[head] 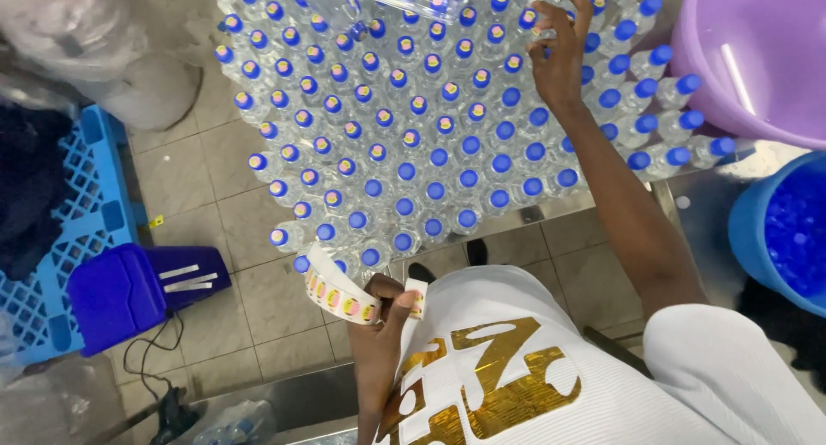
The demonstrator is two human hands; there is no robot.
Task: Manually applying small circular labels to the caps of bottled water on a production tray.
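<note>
**Sticker strip in the left hand, right hand among the bottle caps**

Head view: The sticker strip [340,294], a curling white band with round yellow-and-pink stickers, is pinched between thumb and fingers of the left hand [385,312], close to the person's white shirt at the near edge of the bottles. The right hand [559,45] reaches out over the clear plastic bottles [413,144], its fingers loosely curled and apart, fingertips touching the caps in the far rows; I cannot tell whether it holds a sticker. The bottles stand tightly packed with blue caps; many on the left and far side carry a round sticker on the cap, while those nearer and to the right show plain blue. A purple basin [757,58] and a blue bucket of loose caps [787,230] sit to the right. A blue crate [77,221] lies on the tiled floor to the left.
</note>
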